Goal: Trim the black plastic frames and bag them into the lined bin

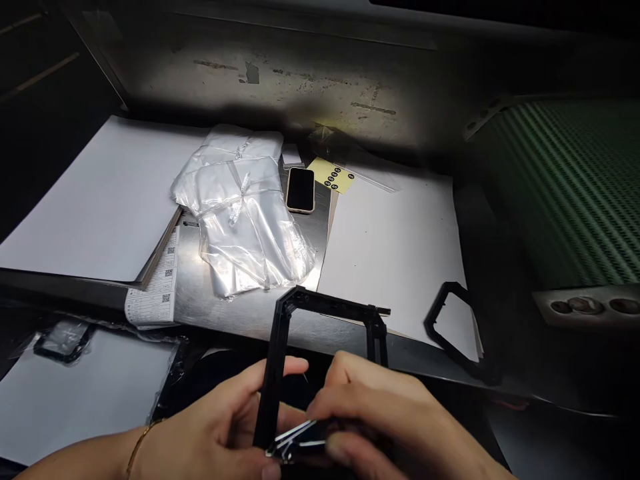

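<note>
a grey metal counter (197, 297) is covered at its left end by a stack of large white sheets (100, 193), beside which tied clear plastic bags (250, 233) are laid. before the front edge, an angular black plastic frame (278, 340) is gripped by the left hand (213, 423). a second black frame (435, 314) is rested near that edge, rightward. a slim silvery metal tool (296, 431), partly hidden, is gripped by the right hand (385, 407).

There are two hands (205, 417), three black frames (275, 360) — and one phone (301, 190).
</note>
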A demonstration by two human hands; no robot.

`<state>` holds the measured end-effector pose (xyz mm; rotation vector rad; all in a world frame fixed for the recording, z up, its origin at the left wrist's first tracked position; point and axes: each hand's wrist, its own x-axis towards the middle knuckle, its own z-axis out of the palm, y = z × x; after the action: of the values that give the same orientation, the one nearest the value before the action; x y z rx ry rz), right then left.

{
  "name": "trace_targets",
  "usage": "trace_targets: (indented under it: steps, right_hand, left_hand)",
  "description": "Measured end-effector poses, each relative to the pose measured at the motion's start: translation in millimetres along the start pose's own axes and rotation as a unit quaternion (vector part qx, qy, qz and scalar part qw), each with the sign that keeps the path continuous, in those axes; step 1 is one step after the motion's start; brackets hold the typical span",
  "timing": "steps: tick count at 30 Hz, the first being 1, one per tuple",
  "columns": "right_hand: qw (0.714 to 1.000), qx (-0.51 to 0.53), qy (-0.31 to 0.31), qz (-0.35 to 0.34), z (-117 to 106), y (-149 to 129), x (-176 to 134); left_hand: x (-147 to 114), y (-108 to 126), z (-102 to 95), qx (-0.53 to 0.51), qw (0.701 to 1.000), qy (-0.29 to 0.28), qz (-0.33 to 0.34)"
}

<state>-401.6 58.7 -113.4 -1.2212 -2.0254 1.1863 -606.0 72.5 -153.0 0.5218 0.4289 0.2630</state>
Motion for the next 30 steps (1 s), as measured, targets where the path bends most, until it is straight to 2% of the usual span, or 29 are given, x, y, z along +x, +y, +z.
trace_targets:
  steps: [2,4,6,7,9,11,13,15,18,20,23,24,26,28,30]
  right_hand:
    - [0.995,0.085,0.036,0.041,-9.3,11.2,-7.5]
    - [0.978,0.11,0.16,0.078,-13.2,27.6,-19.5]
    - [0.939,0.171,0.276,0.11,-8.7,45.7,-29.0]
    - [0.913,0.242,0.307,0.116,-3.3,53.7,-30.8]
    - [0.855,0.403,0.296,0.135,11.6,64.4,-26.9]
    - [0.799,0.529,0.243,0.148,27.2,67.8,-15.9]
    - [0.773,0.577,0.218,0.15,37.4,67.5,-4.2]
    - [0.784,0.561,0.223,0.143,38.2,67.8,2.5]
    - [0.847,0.472,0.214,0.121,23.0,71.6,0.4]
    - [0.894,0.401,0.174,0.102,6.9,74.4,-4.1]
    - [0.94,0.321,0.089,0.078,-16.2,76.0,-5.6]
    - [0.948,0.304,0.061,0.073,-22.0,76.0,-4.1]
    - [0.96,0.273,0.015,0.067,-30.2,75.5,0.8]
    - [0.966,0.247,-0.013,0.07,-34.0,74.2,6.0]
    - [0.975,0.205,-0.011,0.08,-34.5,70.4,8.6]
  left_hand:
    - [-2.7,0.1,-3.6,-0.012,1.0,0.012,0.004]
    - [-3.4,-1.0,-7.5,-0.045,0.998,0.021,0.029]
    - [0.0,-4.1,-10.4,-0.063,0.994,0.042,0.078]
    - [3.6,-6.4,-11.2,-0.061,0.99,0.054,0.115]
    - [13.5,-11.5,-11.3,-0.046,0.978,0.072,0.191]
    - [24.4,-16.1,-9.9,-0.023,0.966,0.074,0.248]
    - [32.2,-19.4,-8.7,0.017,0.961,0.059,0.269]
    - [34.8,-21.5,-9.6,0.1,0.963,0.025,0.247]
    - [32.3,-23.1,-17.4,0.201,0.964,-0.012,0.175]
    - [30.6,-20.8,-26.2,0.184,0.975,0.025,0.122]
    - [30.4,-6.8,-40.4,0.047,0.995,0.091,0.014]
    - [30.1,0.5,-44.1,-0.002,0.997,0.077,-0.02]
    - [27.9,15.8,-47.9,-0.048,0.997,0.015,-0.058]
    - [22.9,28.2,-46.5,-0.036,0.996,-0.049,-0.065]
    - [15.9,33.9,-40.4,-0.008,0.996,-0.07,-0.052]
